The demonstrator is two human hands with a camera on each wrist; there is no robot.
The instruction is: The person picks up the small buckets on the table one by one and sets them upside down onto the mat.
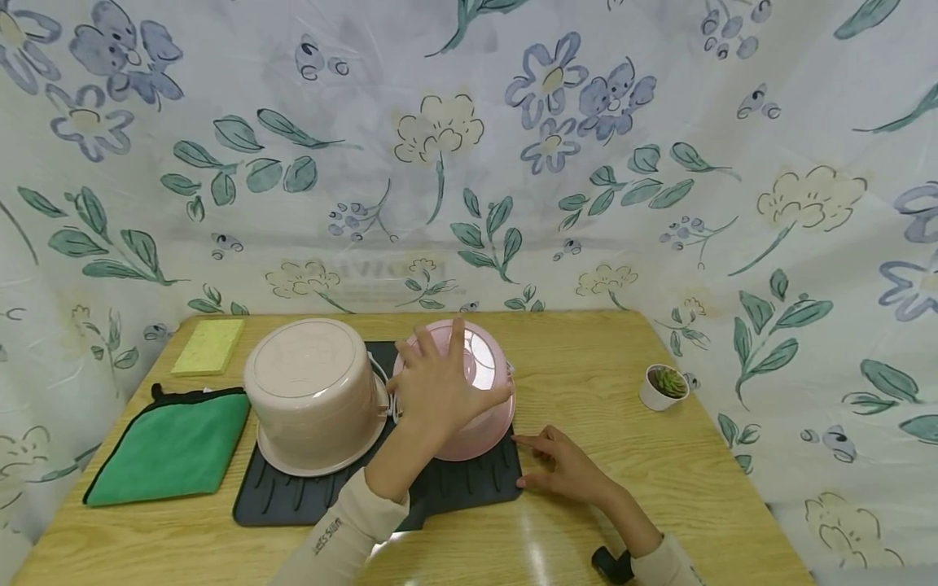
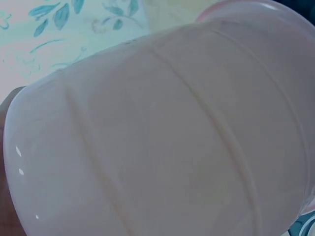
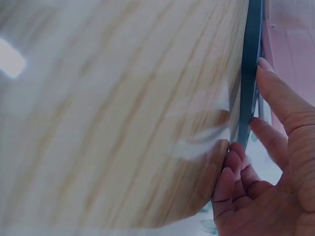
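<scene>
An upside-down pink bucket (image 1: pixel 484 427) stands on the right part of a dark ridged mat (image 1: pixel 476 480). My left hand (image 1: pixel 437 389) lies spread over its upturned base, thumb toward the right side. In the left wrist view the smooth wall of a pale pink bucket (image 2: pixel 162 128) fills most of the picture, and a sliver of the left hand (image 2: pixel 7 182) shows at the left edge. My right hand (image 1: pixel 567 468) touches the mat's right edge with thumb and forefinger; the right wrist view shows these fingertips against the dark edge (image 3: pixel 250 69). A larger cream bucket (image 1: pixel 311 391) stands upside down on the mat's left part.
Left of the mat lies a green cloth (image 1: pixel 172 448) with black trim, and a yellow sponge cloth (image 1: pixel 208 346) lies behind it. A small potted succulent (image 1: pixel 663 387) stands at the right of the wooden table (image 1: pixel 586 358). A floral curtain (image 1: pixel 454 195) surrounds the table.
</scene>
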